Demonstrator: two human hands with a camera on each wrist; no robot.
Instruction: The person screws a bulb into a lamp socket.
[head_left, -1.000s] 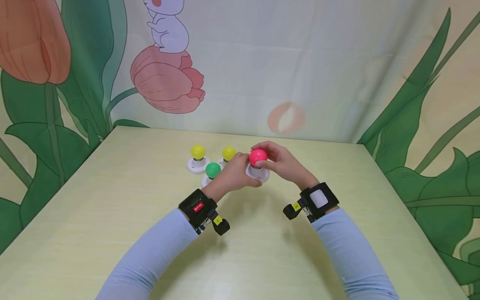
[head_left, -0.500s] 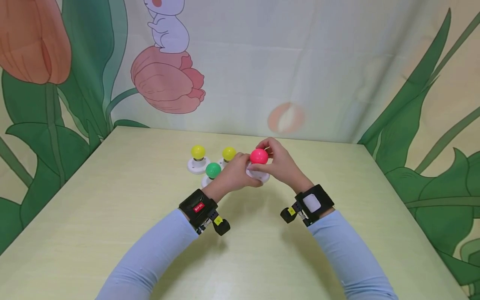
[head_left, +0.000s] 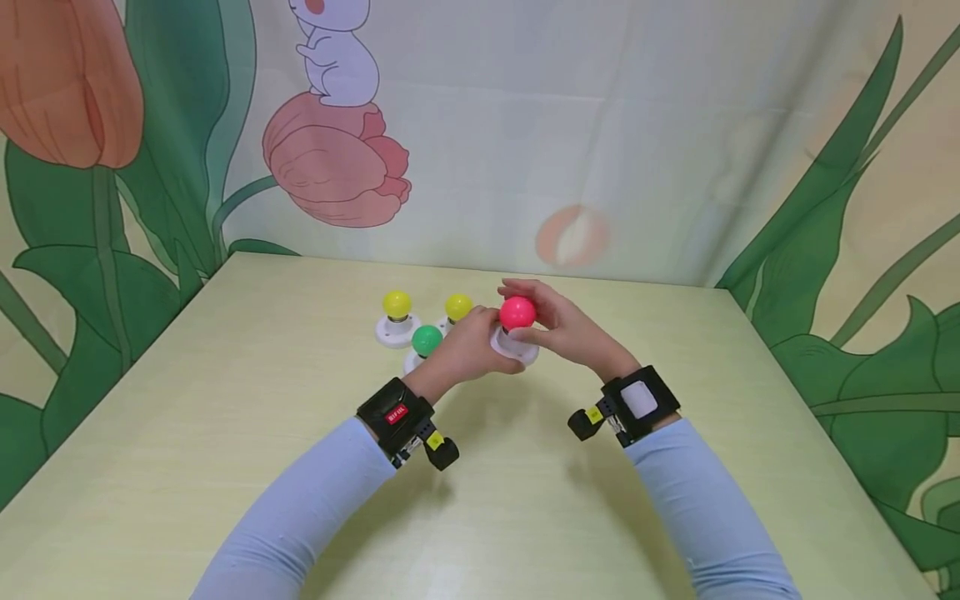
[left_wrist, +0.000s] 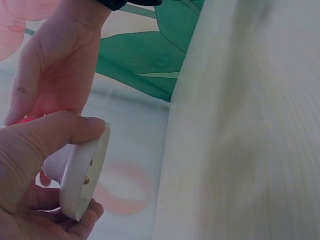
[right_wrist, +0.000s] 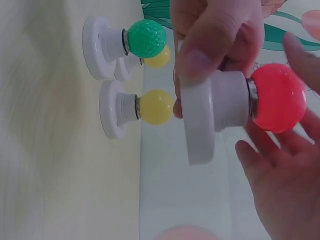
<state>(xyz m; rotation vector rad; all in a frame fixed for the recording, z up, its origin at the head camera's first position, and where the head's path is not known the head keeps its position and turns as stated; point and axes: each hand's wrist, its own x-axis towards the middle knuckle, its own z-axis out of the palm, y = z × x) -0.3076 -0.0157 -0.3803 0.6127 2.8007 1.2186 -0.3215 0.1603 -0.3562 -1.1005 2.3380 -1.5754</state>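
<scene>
My left hand [head_left: 472, 346] grips the round white base of a lamp holder [right_wrist: 200, 122], thumb on its rim and fingers beneath. The holder is raised above the table and tilted, its underside facing the left wrist camera. A red light bulb [right_wrist: 277, 97] sits in its socket, with a metal collar showing between the two. My right hand [head_left: 562, 325] has its fingers and thumb curled around this bulb. In the right wrist view its thumb [right_wrist: 302, 60] is blurred at the bulb's edge, and its fingers lie behind and below.
Left of my hands stand other white lamp holders with a green bulb [head_left: 427, 341], a yellow bulb [head_left: 397, 304] and another yellow bulb [head_left: 458, 307]. My left hand partly hides two of these. A printed curtain [head_left: 480, 167] hangs behind the pale wooden table [head_left: 300, 392].
My right hand turned one way around the red bulb, then back to nearly its earlier pose. My left hand and the holder stay almost still.
</scene>
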